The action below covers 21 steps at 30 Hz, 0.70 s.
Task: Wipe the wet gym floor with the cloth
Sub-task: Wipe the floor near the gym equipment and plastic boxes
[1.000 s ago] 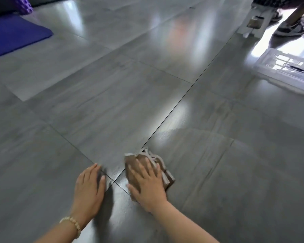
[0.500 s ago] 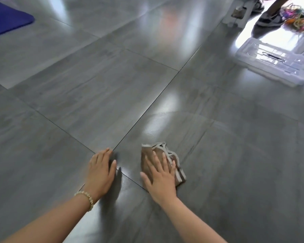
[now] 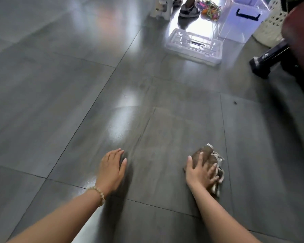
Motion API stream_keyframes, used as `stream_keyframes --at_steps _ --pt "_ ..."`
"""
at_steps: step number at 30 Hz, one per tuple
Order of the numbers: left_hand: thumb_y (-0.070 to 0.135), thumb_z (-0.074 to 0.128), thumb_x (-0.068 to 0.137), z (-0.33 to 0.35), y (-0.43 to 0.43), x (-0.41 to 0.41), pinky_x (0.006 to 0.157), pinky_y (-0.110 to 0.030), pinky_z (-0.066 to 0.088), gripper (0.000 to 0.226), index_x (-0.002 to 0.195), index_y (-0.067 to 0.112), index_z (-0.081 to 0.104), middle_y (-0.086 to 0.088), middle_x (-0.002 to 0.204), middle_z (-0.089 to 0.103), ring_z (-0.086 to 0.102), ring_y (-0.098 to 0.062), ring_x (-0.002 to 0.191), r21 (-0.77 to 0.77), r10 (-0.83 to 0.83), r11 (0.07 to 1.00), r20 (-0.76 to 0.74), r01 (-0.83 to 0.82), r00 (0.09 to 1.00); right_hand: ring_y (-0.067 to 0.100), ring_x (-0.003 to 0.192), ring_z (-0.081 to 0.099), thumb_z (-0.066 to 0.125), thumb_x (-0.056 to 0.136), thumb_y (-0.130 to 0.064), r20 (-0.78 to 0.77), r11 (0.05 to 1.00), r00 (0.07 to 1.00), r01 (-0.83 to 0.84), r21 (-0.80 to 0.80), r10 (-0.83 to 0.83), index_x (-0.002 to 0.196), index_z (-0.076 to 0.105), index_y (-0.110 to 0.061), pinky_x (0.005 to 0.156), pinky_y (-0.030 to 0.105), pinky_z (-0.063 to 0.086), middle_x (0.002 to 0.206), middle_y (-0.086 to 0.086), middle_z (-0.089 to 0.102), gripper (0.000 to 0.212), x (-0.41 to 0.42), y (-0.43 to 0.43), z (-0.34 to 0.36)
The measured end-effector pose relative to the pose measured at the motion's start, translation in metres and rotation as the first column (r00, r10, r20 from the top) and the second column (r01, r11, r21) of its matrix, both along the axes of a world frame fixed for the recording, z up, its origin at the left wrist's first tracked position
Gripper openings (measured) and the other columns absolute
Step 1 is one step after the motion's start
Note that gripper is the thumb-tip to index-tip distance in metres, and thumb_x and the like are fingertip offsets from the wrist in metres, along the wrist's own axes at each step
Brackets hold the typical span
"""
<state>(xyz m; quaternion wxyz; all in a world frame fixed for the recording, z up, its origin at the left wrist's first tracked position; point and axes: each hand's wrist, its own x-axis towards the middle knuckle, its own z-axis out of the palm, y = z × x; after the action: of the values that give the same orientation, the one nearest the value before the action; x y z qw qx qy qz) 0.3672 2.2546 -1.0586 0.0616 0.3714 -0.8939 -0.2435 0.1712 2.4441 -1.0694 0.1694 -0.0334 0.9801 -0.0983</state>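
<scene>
A bunched brown cloth with pale edging (image 3: 211, 157) lies on the grey tiled gym floor (image 3: 63, 102) at the lower right. My right hand (image 3: 199, 171) presses down flat on the cloth with its fingers spread over it. To its left, my left hand (image 3: 111, 168), with a bead bracelet at the wrist, rests palm down on the bare floor. A glossy wet sheen (image 3: 120, 123) shows on the tile ahead of my left hand.
A clear plastic lid (image 3: 194, 46) lies on the floor at the back, with a clear storage box (image 3: 242, 20) behind it. A person's shoe (image 3: 189, 9), coloured ropes (image 3: 210, 7), a white perforated basket (image 3: 268, 27) and dark equipment (image 3: 270, 57) stand at the upper right.
My right hand has slid the cloth to the right, away from my left hand. The view has swung right, so the blue mat is out of sight and the box and basket appear.
</scene>
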Motion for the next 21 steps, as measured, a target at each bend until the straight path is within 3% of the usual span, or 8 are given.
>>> stream_keyframes --at_steps 4,8,11,15,18,21 --pt "0.055 0.01 0.079 0.002 0.006 -0.016 0.109 -0.034 0.023 0.078 0.126 0.008 0.052 -0.008 0.132 0.051 0.041 -0.025 0.125 0.041 -0.021 0.999 -0.012 0.021 1.0 0.018 0.145 -0.015 0.022 0.096 -0.058 0.05 0.917 0.92 -0.38 -0.117 0.388 0.149 0.013 -0.039 0.114 0.047 -0.012 0.159 -0.008 -0.007 0.058 0.061 -0.073 0.003" --pt "0.055 0.011 0.081 0.006 -0.023 -0.018 0.109 -0.035 0.024 0.077 0.128 0.009 0.05 -0.009 0.134 0.049 0.04 -0.024 0.125 0.046 -0.033 0.998 -0.018 0.034 0.999 0.016 0.145 -0.012 0.025 0.099 -0.05 0.235 0.838 0.816 -0.454 -0.303 0.528 0.147 0.024 -0.038 0.116 0.047 -0.007 0.159 -0.009 -0.005 0.05 0.061 -0.126 0.023" --pt "0.042 0.028 0.094 0.017 -0.051 -0.009 0.108 -0.036 0.026 0.052 0.13 0.009 0.047 -0.009 0.134 0.048 0.04 -0.025 0.125 0.039 -0.024 0.999 -0.009 0.024 1.0 0.017 0.145 0.012 0.037 0.099 -0.04 0.256 0.791 0.764 -0.493 -0.363 0.593 0.139 0.044 -0.032 0.117 0.041 0.012 0.158 -0.006 0.013 0.042 0.035 -0.126 0.046" --pt "0.03 0.043 0.095 0.04 -0.084 -0.009 0.104 -0.033 0.026 0.04 0.129 0.009 0.047 -0.011 0.131 0.05 0.041 -0.027 0.123 0.068 -0.049 0.996 -0.012 0.05 0.999 0.02 0.128 0.045 0.05 0.094 -0.029 0.363 0.84 0.76 -0.516 -0.166 0.539 0.13 0.056 -0.021 0.107 0.029 0.035 0.142 0.002 0.046 0.037 -0.009 -0.104 0.098" --pt "0.031 0.045 0.094 0.06 -0.097 -0.021 0.103 -0.032 0.028 0.039 0.128 0.011 0.049 -0.01 0.13 0.051 0.042 -0.027 0.122 0.118 -0.122 0.985 -0.047 0.127 0.991 0.021 0.121 0.052 0.056 0.092 -0.025 0.371 0.86 0.8 -0.51 0.006 0.472 0.128 0.056 -0.015 0.1 0.025 0.04 0.133 0.006 0.056 0.038 -0.038 -0.097 0.148" --pt "0.034 0.046 0.094 0.085 -0.1 -0.032 0.098 -0.029 0.033 0.039 0.128 0.015 0.05 -0.004 0.128 0.052 0.047 -0.021 0.118 0.206 -0.214 0.952 -0.093 0.229 0.973 0.02 0.116 0.056 0.061 0.089 -0.027 0.355 0.862 0.822 -0.501 0.08 0.445 0.125 0.059 -0.016 0.095 0.024 0.041 0.127 0.004 0.059 0.038 -0.045 -0.1 0.184"
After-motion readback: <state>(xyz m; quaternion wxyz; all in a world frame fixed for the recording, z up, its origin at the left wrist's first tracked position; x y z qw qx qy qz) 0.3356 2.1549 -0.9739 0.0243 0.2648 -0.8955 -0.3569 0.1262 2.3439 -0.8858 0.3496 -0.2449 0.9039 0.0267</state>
